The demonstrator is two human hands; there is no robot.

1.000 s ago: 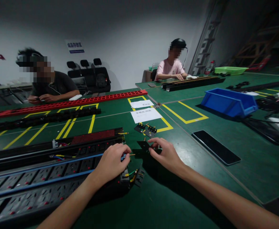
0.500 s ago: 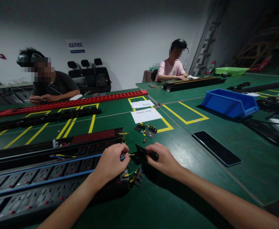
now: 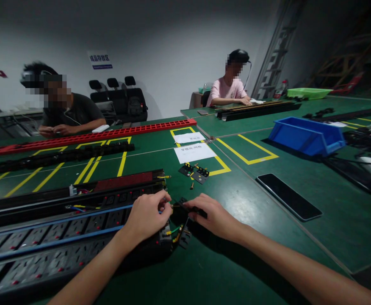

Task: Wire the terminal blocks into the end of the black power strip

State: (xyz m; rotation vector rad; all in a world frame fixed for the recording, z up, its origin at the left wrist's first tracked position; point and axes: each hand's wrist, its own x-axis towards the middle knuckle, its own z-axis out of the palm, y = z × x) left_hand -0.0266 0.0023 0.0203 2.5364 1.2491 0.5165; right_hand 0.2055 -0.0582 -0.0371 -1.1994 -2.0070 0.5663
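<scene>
Head view: a stretch of green tabletop runs from the right hand out to a flat black phone right of its fingers, while the end of a long, blue-edged black power strip lies beneath the left hand. Pinched in the right fingers, a small thin black plate points toward the left fingertips, its long axis too dark to tell. The strip's axis runs leftward from the left fingers, drawn narrow on something I cannot identify.
</scene>
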